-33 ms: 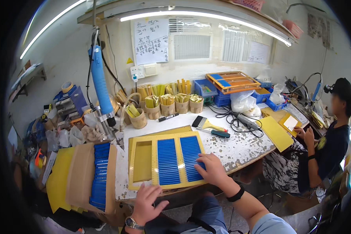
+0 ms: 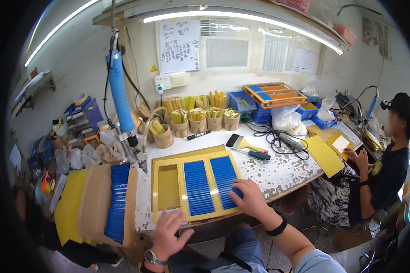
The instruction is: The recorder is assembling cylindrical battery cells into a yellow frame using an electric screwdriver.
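Pale wall [image 2: 86, 63], lit tube [image 2: 241, 17]

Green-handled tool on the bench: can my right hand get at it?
Probably yes: your right hand is at the right edge of the yellow frame, and nothing visible blocks the way to the green-handled tool.

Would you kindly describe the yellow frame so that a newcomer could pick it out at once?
Start at the white, chipped workbench and look to its near edge, by the right hand. There lies the yellow frame, with three long openings. Unlike the orange-brown frame at the back, it has blue strips filling its middle and right openings, none in the left.
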A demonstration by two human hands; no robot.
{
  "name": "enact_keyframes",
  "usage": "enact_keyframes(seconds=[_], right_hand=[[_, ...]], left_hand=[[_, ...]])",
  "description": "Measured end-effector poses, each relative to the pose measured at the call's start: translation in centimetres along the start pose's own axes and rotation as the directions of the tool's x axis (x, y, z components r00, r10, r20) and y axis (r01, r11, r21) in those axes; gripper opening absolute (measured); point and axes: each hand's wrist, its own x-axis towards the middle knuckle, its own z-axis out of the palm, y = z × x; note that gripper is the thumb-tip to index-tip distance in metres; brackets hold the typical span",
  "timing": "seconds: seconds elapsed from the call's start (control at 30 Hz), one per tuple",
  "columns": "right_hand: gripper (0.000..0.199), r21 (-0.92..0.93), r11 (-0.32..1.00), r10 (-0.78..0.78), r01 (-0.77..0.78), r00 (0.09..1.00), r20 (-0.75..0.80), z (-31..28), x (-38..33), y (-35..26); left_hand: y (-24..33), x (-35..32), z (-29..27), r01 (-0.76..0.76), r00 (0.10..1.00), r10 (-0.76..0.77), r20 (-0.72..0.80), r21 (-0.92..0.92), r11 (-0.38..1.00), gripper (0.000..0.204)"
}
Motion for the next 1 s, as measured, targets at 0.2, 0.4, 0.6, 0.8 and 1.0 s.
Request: enact_keyframes(seconds=[0.2,0.4,0.6,0.8,1.0], right_hand=[[0.031,0.050,0.994,-0.100,0.095,0.988,0.115,-1.3,-1.7,-2.4],[0.039,-0.023,0.996,-0.088,0.091,0.992,0.091,-0.8,-1.9,-0.8],[0.035,-0.016,0.999,-0.028,0.028,0.999,0.016,-0.2,-1.2,1.4],[0.018,0.150,0.981,0.143,-0.127,0.984,-0.105,-1.5,-2.9,-1.3],[0.034,0.339,0.703,0.405,-0.626,0.743,0.532,-0.6,-7.1,-3.2]], left_hand=[[-4.3,-0.2,-1.2,0.180,0.984,-0.179,-0.015,0.026,0.983,0.049],[-1.0,-2.4,-0.6,0.052,0.978,-0.071,0.196,0.099,0.994,0.060],[4.4,-3.5,1.2,-0.043,0.967,0.064,0.245,-0.091,0.995,0.070],[3.6,-1.0,-1.3,-0.058,0.998,0.062,0.022,-0.135,0.989,0.053],[-5.6,-1.5,-2.2,0.286,0.955,-0.252,-0.153,0.270,0.919,0.064]])
